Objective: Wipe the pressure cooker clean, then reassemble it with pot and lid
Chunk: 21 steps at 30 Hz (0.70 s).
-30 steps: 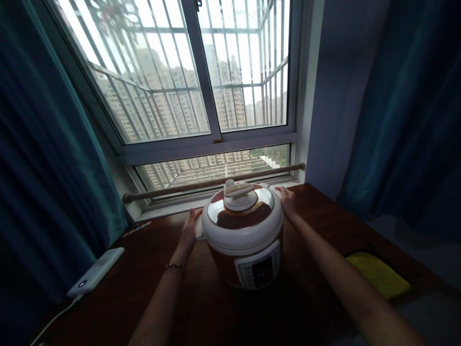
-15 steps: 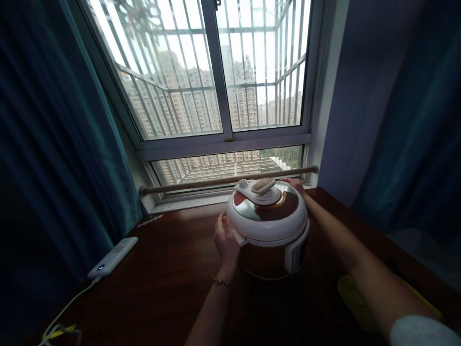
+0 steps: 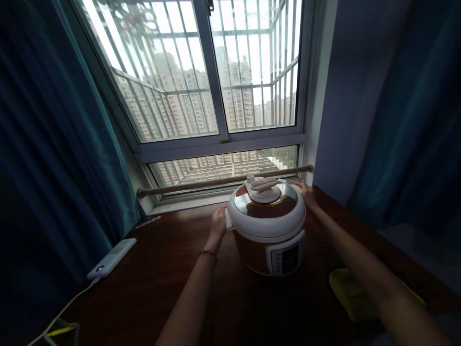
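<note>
A round white and brown electric pressure cooker [image 3: 268, 226] stands upright on a dark wooden table [image 3: 162, 278]. Its lid is on, with a beige handle on top, and the control panel [image 3: 285, 258] faces me, a little to the right. My left hand [image 3: 218, 222] is closed around the white side handle on the cooker's left. At the far right side, my right hand [image 3: 307, 193] grips the other side handle; its fingertips are partly hidden.
A white power bank [image 3: 112, 258] with a white cable lies at the table's left edge. Right of the cooker, a yellow-green cloth [image 3: 351, 293] lies partly under my right forearm. Behind the table is a barred window with a rail [image 3: 223, 181]; blue curtains hang on both sides.
The cooker has turned on the spot, its control panel swinging leftward toward me. My left hand has moved away from me and my right hand slightly nearer, along with the handles.
</note>
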Tool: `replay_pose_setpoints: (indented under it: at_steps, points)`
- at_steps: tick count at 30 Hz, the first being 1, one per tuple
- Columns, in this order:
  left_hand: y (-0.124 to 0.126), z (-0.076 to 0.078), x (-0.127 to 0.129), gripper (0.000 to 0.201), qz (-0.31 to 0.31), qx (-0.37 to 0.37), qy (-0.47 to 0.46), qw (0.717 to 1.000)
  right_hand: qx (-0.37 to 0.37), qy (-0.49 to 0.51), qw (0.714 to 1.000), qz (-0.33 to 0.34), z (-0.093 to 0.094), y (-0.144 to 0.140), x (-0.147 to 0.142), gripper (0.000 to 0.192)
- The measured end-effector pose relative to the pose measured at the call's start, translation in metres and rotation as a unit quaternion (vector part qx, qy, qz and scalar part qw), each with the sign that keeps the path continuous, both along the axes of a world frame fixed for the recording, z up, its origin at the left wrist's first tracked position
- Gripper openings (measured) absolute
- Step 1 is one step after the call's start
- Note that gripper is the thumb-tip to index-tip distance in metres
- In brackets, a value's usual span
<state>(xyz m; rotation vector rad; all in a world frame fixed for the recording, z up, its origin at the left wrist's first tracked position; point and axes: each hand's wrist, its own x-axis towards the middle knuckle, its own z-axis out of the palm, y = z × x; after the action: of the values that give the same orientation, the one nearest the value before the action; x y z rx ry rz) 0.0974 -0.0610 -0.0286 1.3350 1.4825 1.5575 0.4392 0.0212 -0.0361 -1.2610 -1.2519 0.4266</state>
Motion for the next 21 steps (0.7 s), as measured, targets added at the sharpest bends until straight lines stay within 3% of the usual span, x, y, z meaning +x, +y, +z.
replay_pose_setpoints:
  at_steps: [6,10,16,21]
  points:
    - [0.023,0.006,0.005,0.032,-0.108,-0.010,0.005,0.994,-0.011,0.017,0.996,-0.090,-0.007,-0.044,0.019,0.058]
    - [0.033,0.008,0.009,0.030,-0.135,0.000,0.012,0.991,-0.004,0.025,0.992,-0.121,-0.011,-0.054,0.021,0.057]
    - [0.026,0.010,0.017,0.030,-0.101,0.013,0.021,0.995,0.001,0.026,0.995,-0.101,-0.012,-0.042,0.029,0.051]
    - [0.014,0.003,0.047,0.033,-0.067,0.024,0.025,0.997,-0.012,0.041,0.998,-0.040,-0.001,-0.010,0.049,0.048]
